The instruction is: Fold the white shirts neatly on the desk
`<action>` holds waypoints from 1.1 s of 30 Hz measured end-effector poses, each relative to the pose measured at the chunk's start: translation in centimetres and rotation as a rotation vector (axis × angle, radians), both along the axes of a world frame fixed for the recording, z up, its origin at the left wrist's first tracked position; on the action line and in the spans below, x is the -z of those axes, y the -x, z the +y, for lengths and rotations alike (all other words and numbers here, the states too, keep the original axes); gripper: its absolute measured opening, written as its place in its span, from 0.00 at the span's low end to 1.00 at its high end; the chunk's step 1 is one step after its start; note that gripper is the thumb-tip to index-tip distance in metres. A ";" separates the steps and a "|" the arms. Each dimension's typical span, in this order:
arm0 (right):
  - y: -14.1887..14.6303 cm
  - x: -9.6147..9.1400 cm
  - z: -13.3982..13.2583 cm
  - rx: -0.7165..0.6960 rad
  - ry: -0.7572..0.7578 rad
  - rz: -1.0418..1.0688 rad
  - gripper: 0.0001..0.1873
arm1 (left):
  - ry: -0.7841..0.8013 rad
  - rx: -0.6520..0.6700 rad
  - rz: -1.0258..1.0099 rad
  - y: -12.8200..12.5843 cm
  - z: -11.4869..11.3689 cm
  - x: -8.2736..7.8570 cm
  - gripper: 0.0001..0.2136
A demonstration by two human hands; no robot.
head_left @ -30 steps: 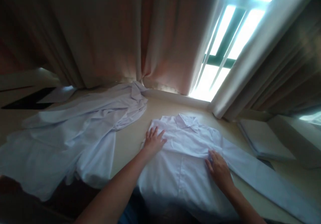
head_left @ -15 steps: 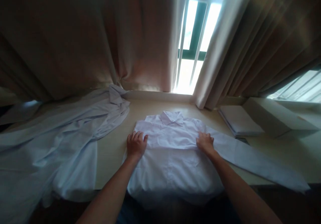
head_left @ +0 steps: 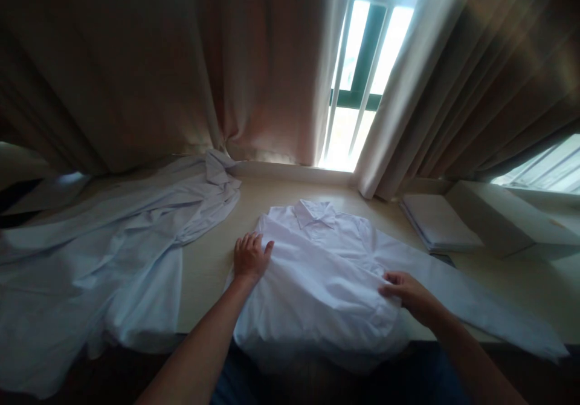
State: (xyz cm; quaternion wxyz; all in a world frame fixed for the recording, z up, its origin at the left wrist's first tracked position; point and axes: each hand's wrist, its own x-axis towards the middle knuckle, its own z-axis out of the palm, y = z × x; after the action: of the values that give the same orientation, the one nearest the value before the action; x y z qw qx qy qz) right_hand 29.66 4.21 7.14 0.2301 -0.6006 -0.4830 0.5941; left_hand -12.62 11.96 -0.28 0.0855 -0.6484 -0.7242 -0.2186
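Note:
A white collared shirt (head_left: 312, 308) lies in front of me, its collar (head_left: 315, 211) toward the window and its lower part at the front table edge. White cloth, apparently one sleeve, crosses its front slantwise. My left hand (head_left: 251, 257) rests on the shirt's left side, fingers spread. At the lower right, my right hand (head_left: 405, 290) pinches the edge of that crossing cloth between thumb and fingers. The other sleeve (head_left: 471, 290) stretches out to the right, past my right hand, its end over the table edge.
Rumpled white garments (head_left: 131, 254) cover the left of the table (head_left: 203, 284) and hang over its front. A folded white stack (head_left: 441, 220) lies at the back right beside a pale box-like block (head_left: 502, 217). Curtains (head_left: 281, 78) and a window (head_left: 362, 60) stand behind.
My right hand has moved down and right, drawing the cloth across the shirt front into a slant. My left hand stays on the left side. The view has shifted slightly.

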 end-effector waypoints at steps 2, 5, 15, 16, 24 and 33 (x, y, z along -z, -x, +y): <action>0.8 0.7 -1.4 0.010 0.049 0.016 0.14 | 0.009 -0.008 -0.006 0.0 0.1 0.1 0.23; 1.8 1.5 -2.0 0.023 0.072 0.004 0.14 | 0.025 -0.007 -0.016 0.1 0.1 0.3 0.23; 0.3 2.4 -0.7 0.035 -0.026 -0.134 0.18 | -0.037 -0.068 -0.345 1.8 0.5 1.2 0.21; 0.3 2.2 -0.2 0.042 -0.063 -0.139 0.20 | -0.044 -0.111 -0.454 2.2 0.6 1.4 0.20; 2.5 -2.7 9.0 -0.043 -0.369 -0.310 0.22 | 0.114 -0.020 -0.820 7.1 1.7 1.1 0.16; 4.4 -4.3 17.7 0.421 -0.079 0.059 0.22 | 0.003 0.123 -0.500 7.2 -0.5 3.4 0.23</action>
State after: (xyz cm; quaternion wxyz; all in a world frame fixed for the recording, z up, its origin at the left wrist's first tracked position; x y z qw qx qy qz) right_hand 25.22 21.89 11.47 0.3864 -0.6613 -0.3626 0.5308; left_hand -19.78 11.46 -3.68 -0.1106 -0.6174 -0.6823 -0.3756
